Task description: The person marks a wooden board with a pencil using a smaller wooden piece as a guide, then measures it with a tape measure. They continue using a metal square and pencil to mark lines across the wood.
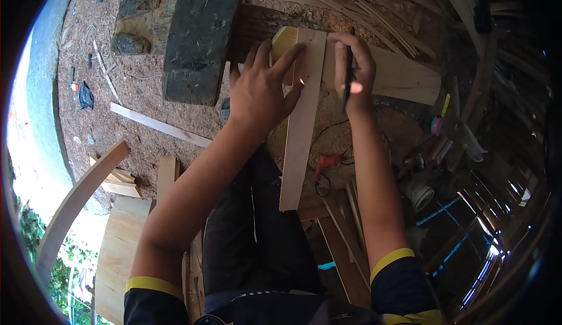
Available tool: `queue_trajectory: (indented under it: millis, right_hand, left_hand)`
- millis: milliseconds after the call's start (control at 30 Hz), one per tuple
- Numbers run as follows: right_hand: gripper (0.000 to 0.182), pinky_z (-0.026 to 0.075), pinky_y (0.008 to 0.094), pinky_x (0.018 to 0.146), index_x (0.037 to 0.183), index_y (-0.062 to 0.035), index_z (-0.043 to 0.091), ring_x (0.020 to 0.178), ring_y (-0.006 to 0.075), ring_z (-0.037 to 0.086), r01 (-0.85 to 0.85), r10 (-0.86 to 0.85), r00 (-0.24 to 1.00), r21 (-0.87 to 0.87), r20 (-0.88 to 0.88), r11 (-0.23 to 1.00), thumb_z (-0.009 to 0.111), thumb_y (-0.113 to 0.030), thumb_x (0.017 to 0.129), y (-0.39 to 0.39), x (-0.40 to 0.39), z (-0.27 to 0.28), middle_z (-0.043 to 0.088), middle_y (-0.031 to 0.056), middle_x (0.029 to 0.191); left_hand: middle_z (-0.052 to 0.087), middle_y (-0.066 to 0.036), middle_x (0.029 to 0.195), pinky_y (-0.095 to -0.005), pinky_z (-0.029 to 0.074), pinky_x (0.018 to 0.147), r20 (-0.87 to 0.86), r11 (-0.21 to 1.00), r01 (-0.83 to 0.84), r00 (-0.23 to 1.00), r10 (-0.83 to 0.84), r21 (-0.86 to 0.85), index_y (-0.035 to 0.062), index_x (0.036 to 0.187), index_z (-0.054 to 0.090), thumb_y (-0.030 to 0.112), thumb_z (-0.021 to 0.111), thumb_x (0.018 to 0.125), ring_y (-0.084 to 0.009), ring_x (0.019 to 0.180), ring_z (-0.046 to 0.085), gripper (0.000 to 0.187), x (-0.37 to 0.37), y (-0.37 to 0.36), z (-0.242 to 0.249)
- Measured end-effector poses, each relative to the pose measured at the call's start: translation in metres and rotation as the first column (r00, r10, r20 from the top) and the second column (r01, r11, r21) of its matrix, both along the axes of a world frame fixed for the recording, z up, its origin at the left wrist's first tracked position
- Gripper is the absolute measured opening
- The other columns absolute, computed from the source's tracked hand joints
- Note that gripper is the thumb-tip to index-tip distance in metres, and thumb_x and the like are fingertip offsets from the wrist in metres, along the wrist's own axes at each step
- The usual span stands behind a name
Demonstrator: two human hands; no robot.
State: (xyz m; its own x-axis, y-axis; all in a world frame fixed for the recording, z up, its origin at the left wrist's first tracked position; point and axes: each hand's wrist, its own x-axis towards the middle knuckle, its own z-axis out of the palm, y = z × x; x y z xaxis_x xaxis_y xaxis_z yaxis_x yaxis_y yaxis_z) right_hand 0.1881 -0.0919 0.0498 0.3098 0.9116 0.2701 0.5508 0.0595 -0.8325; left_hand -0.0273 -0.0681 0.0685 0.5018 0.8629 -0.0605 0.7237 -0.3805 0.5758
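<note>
- Strip (301, 132): lies crosswise over the board (404, 76), near end sticking out toward the person's legs (257, 219).
- Left hand (263, 88): fingers spread and extended, over the board's left end; index finger and thumb at the strip's edge.
- Right hand (357, 70): fingers curled round a dark pen (349, 67) (tip type unclear), just right of the strip.
- Dark beam (199, 44): left of the left hand.
- Red drill (328, 161): on the ground, right of the strip, cord beside it.
- Containers: clear plastic thing (468, 140) near the tape measure (437, 126) (bag or bottle, can't tell; contents unreadable). Black bag (86, 95), crumpled, on the shavings at far left; contents unclear too.
</note>
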Motion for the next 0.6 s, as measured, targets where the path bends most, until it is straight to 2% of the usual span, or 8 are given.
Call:
queue_trajectory:
  millis: [67,100,167,233,333,467,500,600]
  right_hand:
    - [0.008,0.055,0.044,0.093,0.111,-0.0059,0.076,0.099,0.0308,0.074,-0.068,0.063,0.968,0.01,0.244,0.998,0.074,-0.01,0.104,0.024,0.008,0.001,0.077,0.0094,0.102]
    - [0.01,0.053,0.0485,0.098,0.109,-0.008,0.076,0.103,0.0341,0.073,-0.11,0.107,0.964,-0.001,0.242,0.994,0.077,-0.016,0.102,0.034,0.013,-0.004,0.077,0.0087,0.103]
    - [0.011,0.053,0.0482,0.096,0.107,-0.0085,0.076,0.102,0.0338,0.073,-0.158,0.154,0.938,-0.012,0.31,0.987,0.078,-0.018,0.101,0.042,0.014,-0.012,0.077,0.009,0.102]
    - [0.016,0.052,0.0488,0.092,0.103,-0.0094,0.074,0.099,0.0338,0.072,-0.249,0.252,0.872,-0.063,0.42,0.966,0.08,-0.024,0.099,0.049,0.011,-0.015,0.076,0.0087,0.1]
    - [0.017,0.051,0.0474,0.093,0.109,-0.0073,0.073,0.098,0.0351,0.073,-0.238,0.29,0.896,-0.189,0.336,0.953,0.081,-0.017,0.098,0.051,0.014,-0.006,0.079,0.0101,0.108]
    - [0.018,0.052,0.0484,0.09,0.105,-0.0077,0.07,0.097,0.0353,0.073,-0.244,0.3,0.924,-0.237,0.238,0.94,0.081,-0.02,0.099,0.053,0.015,-0.003,0.079,0.0101,0.106]
    - [0.019,0.053,0.0492,0.09,0.102,-0.0079,0.068,0.096,0.0351,0.074,-0.251,0.303,0.917,-0.216,0.26,0.944,0.082,-0.021,0.098,0.054,0.015,-0.005,0.079,0.0095,0.107]
    - [0.021,0.053,0.0491,0.091,0.1,-0.0078,0.068,0.097,0.0347,0.074,-0.253,0.303,0.919,-0.212,0.253,0.944,0.084,-0.02,0.097,0.056,0.017,-0.007,0.08,0.0082,0.109]
  left_hand:
    - [0.065,-0.021,0.149,-0.0548,0.062,0.1,0.013,1.0,0.001,1.0,0.0,-0.027,0.037,0.163,0.057,0.037,0.085,0.093,-0.0429,0.132,0.07,0.076,0.001,0.002,0.002]
    - [0.065,-0.021,0.149,-0.0548,0.062,0.1,0.011,1.0,0.008,1.0,-0.008,-0.027,0.037,0.163,0.057,0.037,0.085,0.093,-0.0429,0.132,0.07,0.076,0.003,0.003,0.002]
    - [0.059,-0.025,0.155,-0.0589,0.061,0.1,0.041,0.996,-0.002,0.999,0.006,-0.093,0.036,0.164,0.056,0.037,0.083,0.092,-0.0466,0.137,0.066,0.077,0.004,0.003,0.0]
    - [0.057,-0.026,0.157,-0.058,0.061,0.101,0.02,0.992,0.003,1.0,-0.001,-0.124,0.0361,0.165,0.055,0.038,0.083,0.093,-0.0472,0.137,0.066,0.077,0.006,0.006,0.002]
    - [0.054,-0.027,0.16,-0.0562,0.062,0.102,-0.008,0.987,0.018,1.0,-0.019,-0.161,0.0334,0.166,0.055,0.036,0.083,0.095,-0.0494,0.136,0.066,0.076,0.008,0.009,0.006]
    - [0.051,-0.028,0.161,-0.0553,0.063,0.102,0.006,0.988,0.061,0.998,-0.061,-0.144,0.0293,0.166,0.054,0.032,0.084,0.096,-0.0518,0.134,0.067,0.076,0.009,0.018,0.01]
    - [0.051,-0.028,0.161,-0.0553,0.063,0.102,0.006,0.987,0.062,0.998,-0.062,-0.146,0.0293,0.166,0.054,0.032,0.084,0.096,-0.0518,0.134,0.067,0.076,0.009,0.02,0.011]
    - [0.049,-0.029,0.163,-0.0552,0.062,0.102,0.017,0.971,0.058,0.998,-0.055,-0.232,0.0285,0.166,0.054,0.03,0.085,0.096,-0.0524,0.133,0.067,0.076,0.012,0.026,0.014]
